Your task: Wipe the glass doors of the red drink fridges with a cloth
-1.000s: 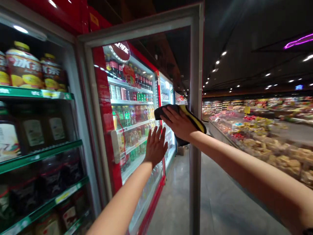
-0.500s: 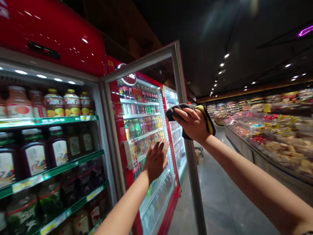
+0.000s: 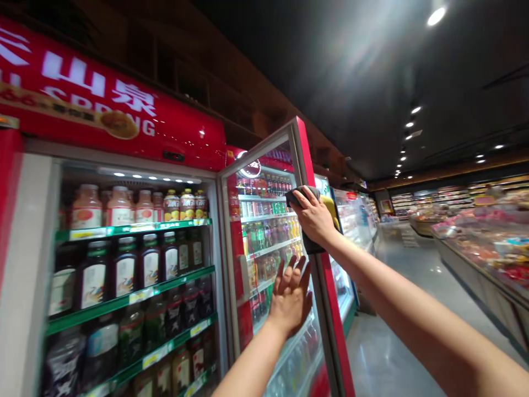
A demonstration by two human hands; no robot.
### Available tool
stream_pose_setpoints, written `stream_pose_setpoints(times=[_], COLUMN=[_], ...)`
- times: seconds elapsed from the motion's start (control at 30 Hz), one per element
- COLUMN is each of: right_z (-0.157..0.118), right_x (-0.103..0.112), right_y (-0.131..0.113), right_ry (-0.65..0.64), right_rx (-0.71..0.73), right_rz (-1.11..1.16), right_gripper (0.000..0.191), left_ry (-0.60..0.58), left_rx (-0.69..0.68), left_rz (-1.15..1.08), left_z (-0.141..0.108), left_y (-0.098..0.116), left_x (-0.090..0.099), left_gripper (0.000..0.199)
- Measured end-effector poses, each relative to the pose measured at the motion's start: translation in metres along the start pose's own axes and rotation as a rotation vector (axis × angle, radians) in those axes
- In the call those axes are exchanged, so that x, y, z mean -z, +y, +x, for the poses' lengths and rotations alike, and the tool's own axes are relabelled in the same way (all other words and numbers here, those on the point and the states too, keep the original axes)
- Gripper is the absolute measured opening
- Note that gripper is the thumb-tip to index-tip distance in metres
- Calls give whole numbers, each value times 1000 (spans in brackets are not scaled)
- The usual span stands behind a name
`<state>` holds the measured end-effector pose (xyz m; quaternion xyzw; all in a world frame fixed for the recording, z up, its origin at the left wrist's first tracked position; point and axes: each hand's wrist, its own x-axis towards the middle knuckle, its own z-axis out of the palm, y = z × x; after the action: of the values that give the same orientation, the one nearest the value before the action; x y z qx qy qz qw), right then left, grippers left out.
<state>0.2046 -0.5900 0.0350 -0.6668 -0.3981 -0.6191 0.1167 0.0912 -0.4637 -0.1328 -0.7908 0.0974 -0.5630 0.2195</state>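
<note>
A glass door point(image 3: 231, 248) with a grey and red frame stands swung open from a red drinks fridge point(image 3: 194, 138). My left hand point(image 3: 291, 298) is held up at the inner side of the glass, fingers spread, with nothing in it. At the outer edge of the door frame, my right hand point(image 3: 314, 216) presses a dark grey and yellow cloth point(image 3: 330, 207). Its fingers lie over the cloth, and part of the cloth hangs below the hand.
Bottles stand on green-edged shelves point(image 3: 136, 292) inside the fridge at left. More lit fridges line up behind the door. At right, a long display counter point(image 3: 471, 264) with packaged goods runs beside the grey floor point(image 3: 388, 353).
The view has tilted up and turned left, showing more of the fridge and its sign. The right hand with the cloth remains at the door's edge; the left hand stays spread by the glass.
</note>
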Motion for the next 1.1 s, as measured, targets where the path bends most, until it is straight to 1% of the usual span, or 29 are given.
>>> stream_pose_setpoints(times=[0.1, 0.17, 0.23, 0.3, 0.37, 0.4, 0.47, 0.53, 0.6, 0.7, 0.77, 0.83, 0.87, 0.93, 1.03, 1.1], right_z=[46, 74, 96, 109, 112, 108, 93, 67, 36, -4, -13, 0, 13, 49, 101, 120], right_x=[14, 22, 28, 32, 33, 32, 30, 27, 24, 18, 15, 15, 16, 17, 14, 9], right_y=[10, 19, 27, 34, 37, 37, 34, 26, 17, 4, 1, 6, 11, 21, 35, 40], right_ry=[23, 32, 47, 73, 108, 122, 139, 144, 155, 177, 201, 227, 241, 262, 279, 295], right_rx=[11, 26, 42, 71, 122, 154, 217, 271, 314, 345, 308, 244, 211, 146, 25, -73], right_rz=[42, 82, 134, 190, 240, 262, 301, 335, 371, 432, 467, 483, 485, 484, 483, 489], right_gripper=[42, 41, 40, 37, 34, 32, 29, 27, 26, 28, 33, 38, 40, 44, 50, 54], left_ry=[-27, -71, -104, -113, -121, -135, -170, -197, -209, -188, -152, -124, -120, -127, -159, -182], left_rx=[-15, 15, 56, 76, 77, 81, 117, 177, 222, 223, 198, 175, 169, 174, 221, 257], left_rz=[29, 59, 96, 129, 152, 160, 172, 181, 188, 206, 216, 230, 240, 271, 320, 328], left_z=[11, 20, 28, 36, 42, 44, 50, 54, 58, 61, 62, 63, 63, 64, 66, 68], left_y=[-5, -12, -19, -27, -34, -36, -38, -36, -33, -27, -25, -22, -21, -17, -10, -5], left_x=[19, 32, 46, 59, 70, 73, 77, 77, 74, 68, 65, 62, 61, 60, 58, 56], left_gripper=[73, 74, 73, 69, 63, 60, 55, 55, 57, 59, 61, 63, 64, 63, 64, 66])
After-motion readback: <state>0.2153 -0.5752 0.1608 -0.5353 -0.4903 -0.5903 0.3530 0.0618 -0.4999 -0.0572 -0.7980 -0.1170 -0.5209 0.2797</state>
